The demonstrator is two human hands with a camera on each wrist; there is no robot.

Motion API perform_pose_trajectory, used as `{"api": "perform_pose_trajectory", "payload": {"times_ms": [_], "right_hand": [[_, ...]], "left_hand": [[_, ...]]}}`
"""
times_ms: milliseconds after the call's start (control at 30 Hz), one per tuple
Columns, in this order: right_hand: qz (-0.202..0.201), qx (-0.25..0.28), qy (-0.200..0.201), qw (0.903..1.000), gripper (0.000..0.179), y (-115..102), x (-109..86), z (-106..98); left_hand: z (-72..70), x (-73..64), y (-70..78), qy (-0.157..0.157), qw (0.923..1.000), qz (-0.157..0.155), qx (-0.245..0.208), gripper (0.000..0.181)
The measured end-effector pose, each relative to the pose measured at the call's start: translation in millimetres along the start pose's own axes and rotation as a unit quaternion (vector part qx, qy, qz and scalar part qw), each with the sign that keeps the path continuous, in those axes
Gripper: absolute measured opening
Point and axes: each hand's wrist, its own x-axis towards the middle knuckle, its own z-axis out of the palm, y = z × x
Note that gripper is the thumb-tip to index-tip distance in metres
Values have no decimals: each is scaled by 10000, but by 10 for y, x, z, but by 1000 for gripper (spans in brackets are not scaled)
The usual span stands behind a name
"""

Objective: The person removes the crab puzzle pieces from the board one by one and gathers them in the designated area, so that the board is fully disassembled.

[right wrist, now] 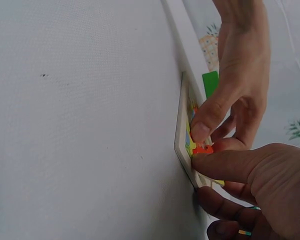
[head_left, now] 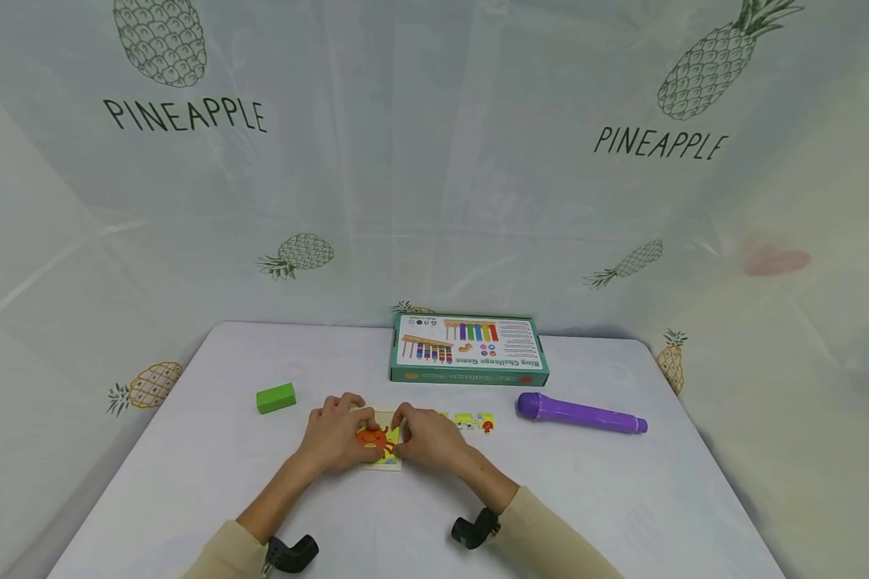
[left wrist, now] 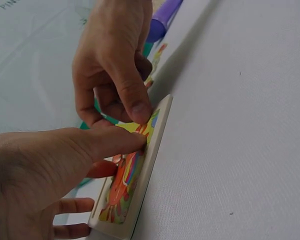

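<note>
A small wooden jigsaw board with a red-orange crab picture lies on the white table between both hands. My left hand grips the board from the left, its thumb on the picture and other fingers at the far side and edge. From the right, my right hand pinches a yellow puzzle piece between thumb and forefinger, at the picture's right side. The piece touches the board area; fingers hide how far it sits in. Loose puzzle pieces lie just beyond the right hand.
Behind the hands lies a green-and-white game box. On the left is a green block; a purple stick with a rounded end lies to the right. A pineapple-print curtain hangs behind the table.
</note>
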Motion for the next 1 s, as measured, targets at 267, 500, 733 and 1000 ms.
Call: {"api": "perform_pose_trajectory", "payload": {"times_ms": [267, 500, 733, 1000], "right_hand": [[-56, 207, 109, 9997, 20, -19, -6, -36], [-294, 441, 170, 9984, 6, -31, -5, -93], [-367, 578, 130, 9976, 5, -47, -23, -109], [-410, 900, 169, 9950, 5, -6, -96, -182]], "left_hand": [[-11, 4, 6, -12, 10000, 1, -53, 29], [20, 7, -21, -10, 10000, -2, -89, 29], [24, -1, -28, 36, 9998, 22, -170, 29], [39, -4, -37, 46, 9999, 62, -153, 30]]}}
